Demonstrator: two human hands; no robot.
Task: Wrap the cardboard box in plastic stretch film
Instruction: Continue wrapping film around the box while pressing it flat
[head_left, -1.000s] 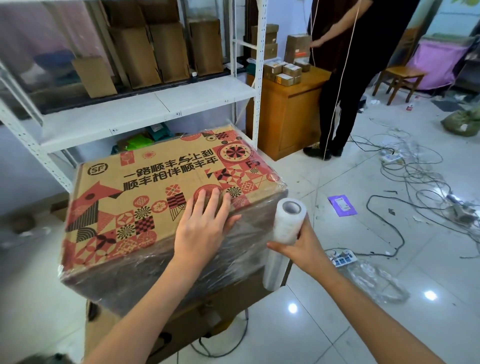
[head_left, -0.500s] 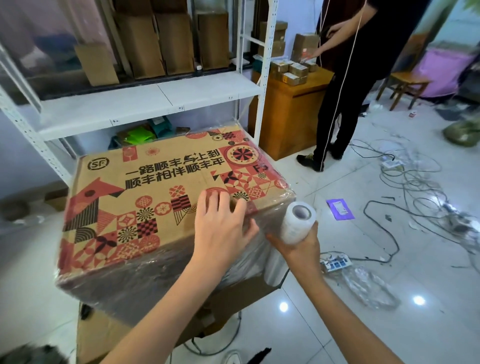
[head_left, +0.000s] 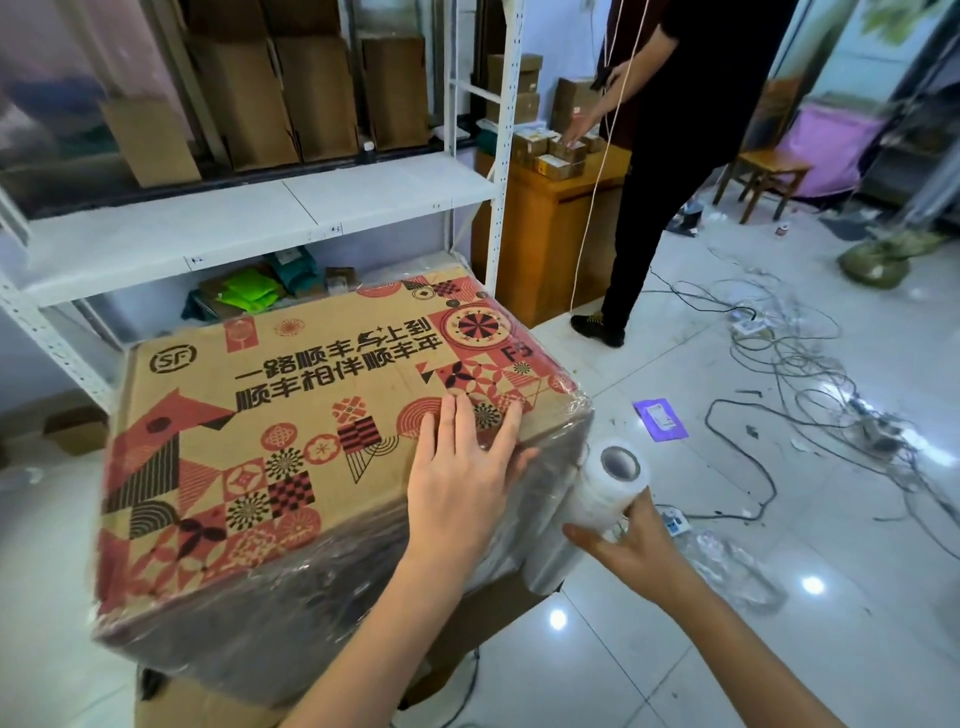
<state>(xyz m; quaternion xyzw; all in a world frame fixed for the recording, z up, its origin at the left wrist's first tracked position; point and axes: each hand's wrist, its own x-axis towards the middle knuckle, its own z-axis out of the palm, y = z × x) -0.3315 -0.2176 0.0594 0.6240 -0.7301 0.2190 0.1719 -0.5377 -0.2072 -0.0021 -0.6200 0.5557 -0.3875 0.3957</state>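
Starting at the left of the frame, your cardboard box (head_left: 291, 441) fills the lower-left and centre, sitting on top of a plain carton (head_left: 483, 618) with its near and right faces already under film while the printed top looks mostly bare. It's a big rigid box, probably too bulky to lift one-handed, so I'd steady it through the top face or the corners, not the slick wrapped sides. Your left hand (head_left: 462, 483) lies flat with fingers straight on the top near the right edge, thumb hooked over that edge onto the film. Further right, your right hand (head_left: 631, 545) has its fingers curled round the stretch film roll (head_left: 589, 512), which stands just beside the box's right corner. The film is thin, clingy and stretchy, so I'd hold the roll by its body and keep tension even or it'll bunch and tear.
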